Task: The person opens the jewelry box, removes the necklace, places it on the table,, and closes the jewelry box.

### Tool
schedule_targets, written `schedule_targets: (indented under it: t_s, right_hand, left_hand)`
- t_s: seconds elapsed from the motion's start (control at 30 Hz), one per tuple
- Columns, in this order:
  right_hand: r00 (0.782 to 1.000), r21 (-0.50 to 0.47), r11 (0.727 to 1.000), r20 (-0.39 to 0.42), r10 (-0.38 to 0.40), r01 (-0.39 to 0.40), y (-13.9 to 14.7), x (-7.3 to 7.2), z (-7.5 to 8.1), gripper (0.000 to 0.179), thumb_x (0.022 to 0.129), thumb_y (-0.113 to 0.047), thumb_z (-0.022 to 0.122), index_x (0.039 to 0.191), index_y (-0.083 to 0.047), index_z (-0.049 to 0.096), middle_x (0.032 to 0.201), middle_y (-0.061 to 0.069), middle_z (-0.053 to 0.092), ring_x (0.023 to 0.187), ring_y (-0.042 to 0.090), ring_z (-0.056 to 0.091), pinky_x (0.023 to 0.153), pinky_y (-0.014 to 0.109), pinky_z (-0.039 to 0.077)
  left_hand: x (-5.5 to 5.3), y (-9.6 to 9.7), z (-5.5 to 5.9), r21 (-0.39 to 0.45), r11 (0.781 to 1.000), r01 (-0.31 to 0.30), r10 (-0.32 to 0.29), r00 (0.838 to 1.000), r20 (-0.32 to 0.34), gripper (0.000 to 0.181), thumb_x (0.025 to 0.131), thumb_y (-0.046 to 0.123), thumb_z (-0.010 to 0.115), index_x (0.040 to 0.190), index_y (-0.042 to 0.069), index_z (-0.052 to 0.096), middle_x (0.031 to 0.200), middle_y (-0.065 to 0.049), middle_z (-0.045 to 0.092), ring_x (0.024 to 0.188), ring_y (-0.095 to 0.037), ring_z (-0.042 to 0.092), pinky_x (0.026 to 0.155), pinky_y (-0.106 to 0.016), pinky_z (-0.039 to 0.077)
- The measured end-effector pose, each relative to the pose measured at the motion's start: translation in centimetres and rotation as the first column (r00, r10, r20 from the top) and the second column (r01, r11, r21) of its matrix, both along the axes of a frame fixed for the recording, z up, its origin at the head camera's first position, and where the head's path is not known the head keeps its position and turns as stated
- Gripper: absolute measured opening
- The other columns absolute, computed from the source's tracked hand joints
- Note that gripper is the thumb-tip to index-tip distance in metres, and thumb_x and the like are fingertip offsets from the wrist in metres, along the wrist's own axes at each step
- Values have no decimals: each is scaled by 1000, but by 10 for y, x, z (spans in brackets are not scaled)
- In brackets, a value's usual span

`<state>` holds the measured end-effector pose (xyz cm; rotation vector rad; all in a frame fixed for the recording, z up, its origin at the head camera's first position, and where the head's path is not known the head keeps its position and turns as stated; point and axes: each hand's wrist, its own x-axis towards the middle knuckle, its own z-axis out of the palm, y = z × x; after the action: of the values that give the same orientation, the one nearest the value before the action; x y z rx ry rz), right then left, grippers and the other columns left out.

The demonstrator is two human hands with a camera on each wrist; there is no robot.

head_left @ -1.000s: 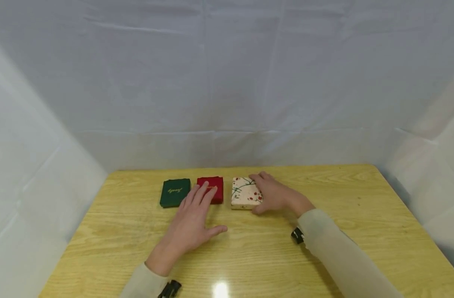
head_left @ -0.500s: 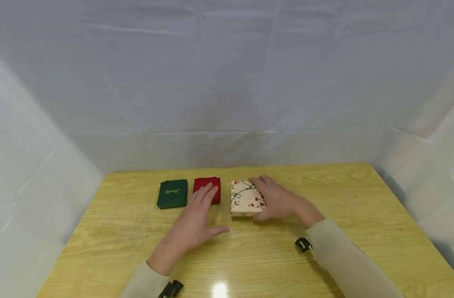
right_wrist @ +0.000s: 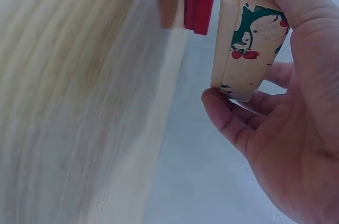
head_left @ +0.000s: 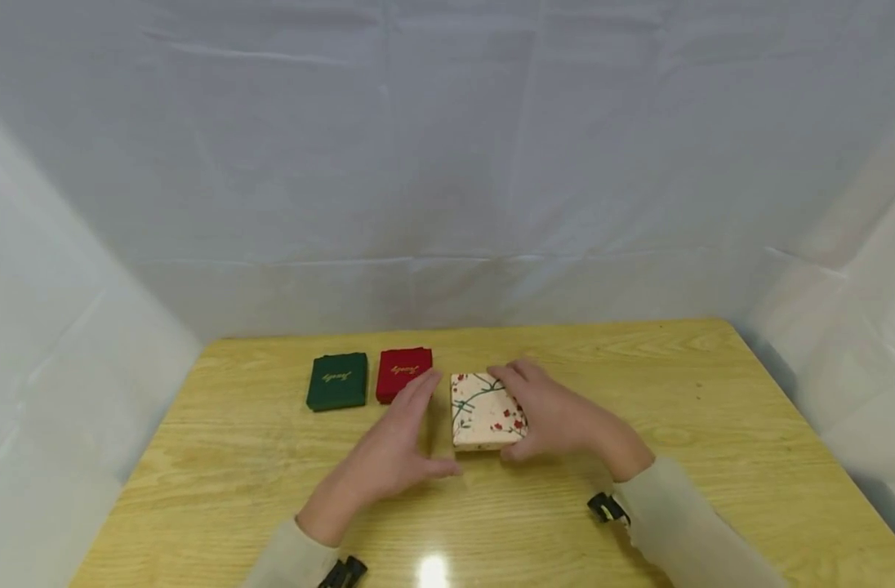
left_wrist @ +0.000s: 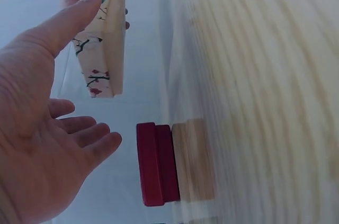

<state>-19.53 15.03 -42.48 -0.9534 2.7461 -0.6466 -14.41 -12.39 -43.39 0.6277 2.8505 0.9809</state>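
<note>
A person's right hand (head_left: 561,420) grips a cream lidded box (head_left: 480,416) printed with red blossoms and green branches, thumb on the near side and fingers at the far side, over a wood-grain table (head_left: 712,425). The left hand (head_left: 385,461) holds nothing, its fingers extended and its thumb apart, just left of the box; whether the thumb touches it cannot be told. Seen from the head, a red box (head_left: 403,367) and a green box (head_left: 337,382) sit side by side to the left near the table's back edge, gold script on their lids. The wrist cameras reveal what the head view leaves unclear: a gap between the cream box and the tabletop, and the seam between lid and base. White sheeting (head_left: 447,163) hangs behind the table.
</note>
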Motion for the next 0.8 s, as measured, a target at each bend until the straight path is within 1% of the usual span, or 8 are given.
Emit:
schedule_targets:
  t_s: [0.13, 0.23, 0.33, 0.47, 0.67, 0.8]
  right_hand:
    - [1000, -21, 1000, 7, 6, -6, 0, 9, 3, 125, 66, -44, 99, 166, -10, 32, 151, 10, 46, 118, 17, 53, 101, 37, 51]
    - [1000, -38, 999, -1, 12, -12, 1, 15, 4, 124, 66, -44, 99, 165, -9, 33, 149, 11, 46, 118, 17, 53, 100, 38, 52]
    - [1000, -49, 999, -9, 17, -17, 1, 20, 5, 124, 66, -44, 99, 165, -10, 33, 149, 9, 46, 117, 15, 53, 100, 36, 52]
    - [1000, -54, 998, -11, 28, -28, 1, 27, 5, 123, 67, -45, 99, 165, -12, 33, 149, 7, 45, 117, 13, 52, 101, 35, 52]
    - [999, -53, 998, -17, 30, -31, 0, 33, 3, 121, 67, -46, 98, 164, -11, 35, 147, 7, 46, 119, 14, 53, 102, 36, 52]
    - [1000, -57, 998, -13, 27, -28, -1, 36, 3, 121, 67, -47, 98, 164, -11, 35, 146, 6, 47, 118, 13, 53, 101, 36, 52]
  left_hand:
    - [2, 4, -2, 49, 998, 33, -35, 999, 34, 130, 74, 42, 99, 171, 16, 17, 176, -4, 16, 159, -26, 23, 122, -49, 30]
    - [3, 6, -2, 88, 995, 50, -55, 997, 59, 128, 75, 37, 99, 170, 15, 18, 176, -5, 19, 158, -27, 26, 122, -49, 32]
    - [5, 8, -2, 120, 990, 67, -76, 994, 72, 124, 76, 35, 99, 169, 15, 20, 174, -8, 22, 156, -29, 30, 121, -51, 34]
    - [8, 9, -1, 132, 988, 86, -97, 992, 83, 121, 77, 33, 98, 169, 15, 21, 172, -9, 26, 154, -31, 34, 120, -52, 35]
    - [11, 10, -2, 131, 987, 97, -110, 990, 88, 118, 78, 27, 98, 168, 13, 23, 166, -9, 33, 151, -29, 39, 120, -48, 36]
    - [13, 10, -3, 134, 985, 106, -118, 990, 84, 117, 78, 24, 98, 167, 12, 24, 162, -8, 35, 149, -27, 40, 120, -46, 37]
